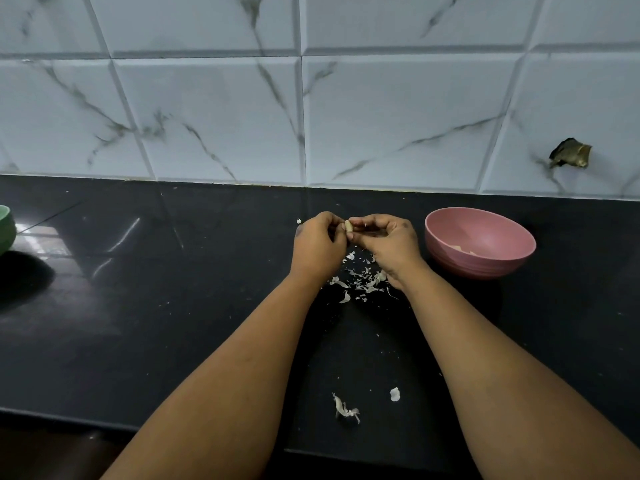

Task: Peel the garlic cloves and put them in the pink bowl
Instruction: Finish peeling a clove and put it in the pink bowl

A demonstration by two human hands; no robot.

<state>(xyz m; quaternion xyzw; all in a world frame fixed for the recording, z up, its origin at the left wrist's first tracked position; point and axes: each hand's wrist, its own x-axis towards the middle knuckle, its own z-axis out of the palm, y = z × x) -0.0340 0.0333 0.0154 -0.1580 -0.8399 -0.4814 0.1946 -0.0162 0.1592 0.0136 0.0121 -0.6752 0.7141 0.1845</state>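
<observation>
A small pale garlic clove [348, 226] is pinched between the fingertips of both hands above the black counter. My left hand [317, 242] holds it from the left with curled fingers. My right hand [388, 242] pinches it from the right. The pink bowl [479, 244] stands just right of my right hand, with a few pale pieces at its bottom. Loose garlic skins [362, 280] lie scattered on the counter under the hands.
The black counter [173, 306] runs to a white marble-tiled wall [311, 116] behind. A green bowl [6, 230] shows at the far left edge. More skin scraps [346, 410] lie near the counter's front edge. A hole [569, 154] marks the wall at right.
</observation>
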